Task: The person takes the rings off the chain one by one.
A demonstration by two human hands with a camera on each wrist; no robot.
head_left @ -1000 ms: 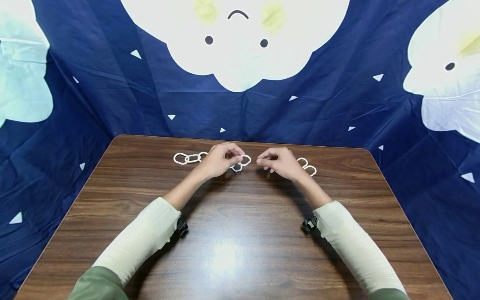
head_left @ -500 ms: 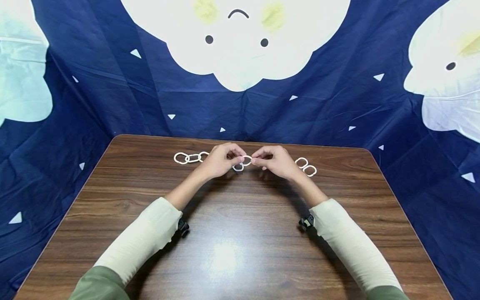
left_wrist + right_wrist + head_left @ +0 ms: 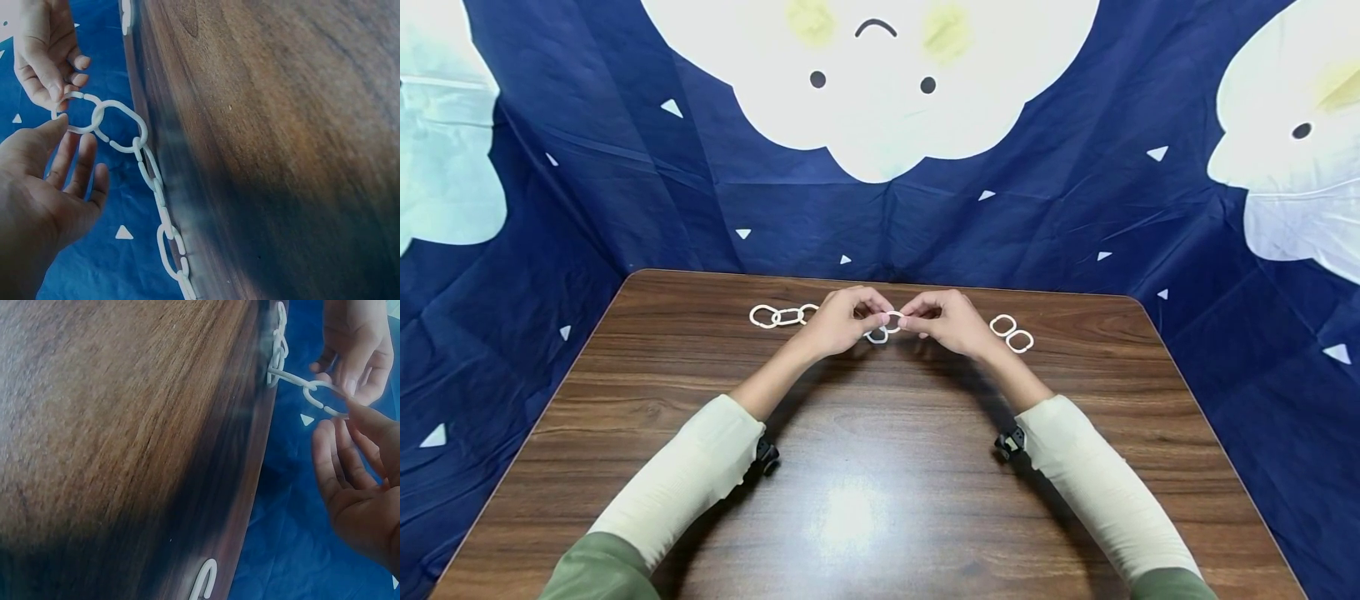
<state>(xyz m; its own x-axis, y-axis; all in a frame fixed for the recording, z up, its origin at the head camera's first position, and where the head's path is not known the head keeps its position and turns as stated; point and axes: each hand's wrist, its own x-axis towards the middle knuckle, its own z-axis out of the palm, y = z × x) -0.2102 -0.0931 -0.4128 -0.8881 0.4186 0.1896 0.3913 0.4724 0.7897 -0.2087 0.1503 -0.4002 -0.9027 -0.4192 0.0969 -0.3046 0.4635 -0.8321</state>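
Note:
A chain of several white plastic links (image 3: 165, 220) stretches along the far side of the table. Its end link (image 3: 92, 99), a rounded loop with a small split in its side, is raised between both hands. My left hand (image 3: 844, 318) pinches that link between thumb and index finger; the other fingers spread loosely. From the opposite side, my right hand (image 3: 949, 321) pinches the same link with thumb and fingertips. The neighbouring link hangs from it towards the table. In the head view my left hand hides the chain's middle.
Two separate white links lie to the right of my right hand, one of them partly visible as a curved link end (image 3: 212, 565). The brown wooden table (image 3: 880, 417) ends just beyond the hands. A blue cloth (image 3: 887, 225) with white shapes hangs behind it.
My right hand has moved left from beside the end link and now pinches it. The two loose links are less covered by that hand. My left hand has stayed nearly still.

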